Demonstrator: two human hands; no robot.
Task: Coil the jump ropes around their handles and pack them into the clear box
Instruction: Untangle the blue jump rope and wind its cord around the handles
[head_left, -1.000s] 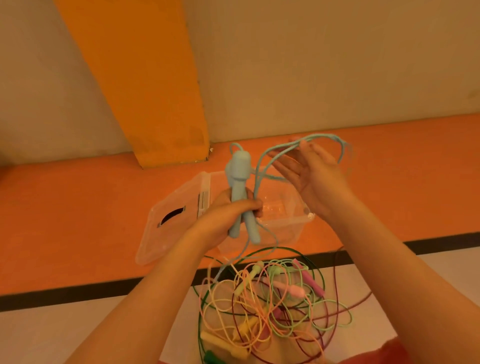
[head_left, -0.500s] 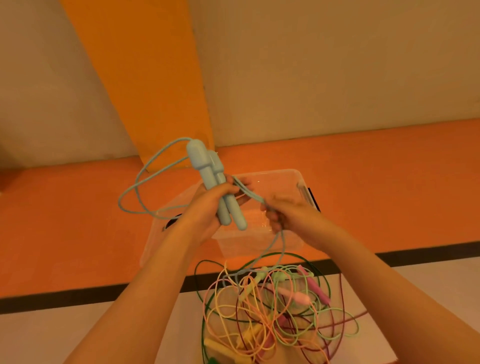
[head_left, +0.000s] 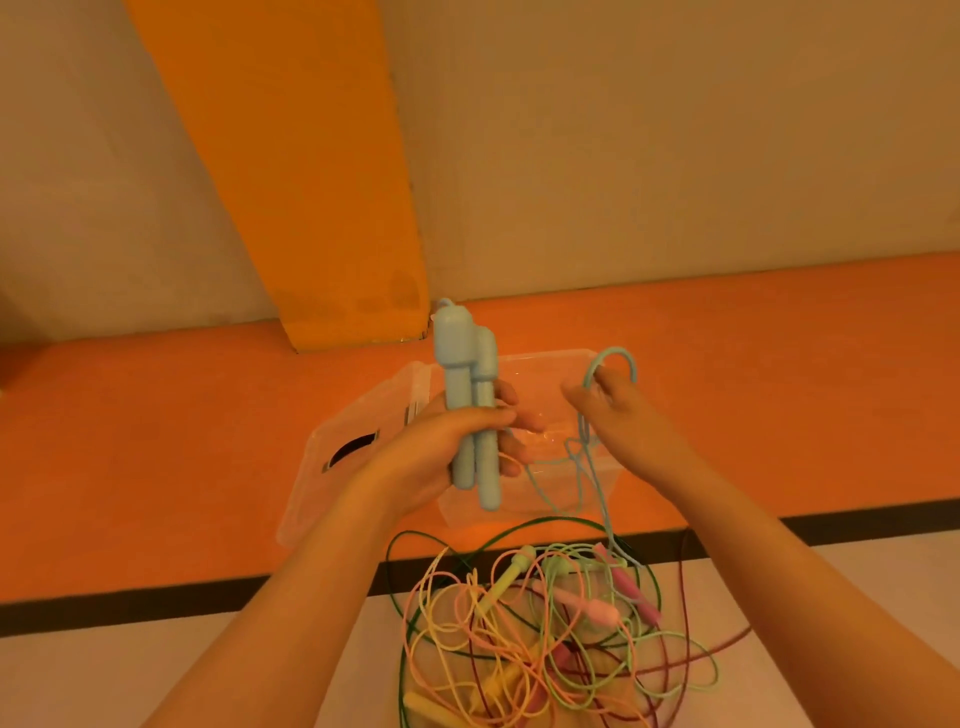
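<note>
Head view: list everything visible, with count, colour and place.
jump rope handles: two, light blue, side by side in the left hand
cord: one, light blue, loop in right hand, rest hanging down
clear box: one, transparent, on orange floor band behind the hands
lid: one, clear, black slot, left of box
tangled jump ropes: count unclear; green, yellow, pink, mint, maroon; pale floor, near
pillar: one, orange, against beige wall
left hand: one, grips handles
right hand: one, pinches cord loop
</note>
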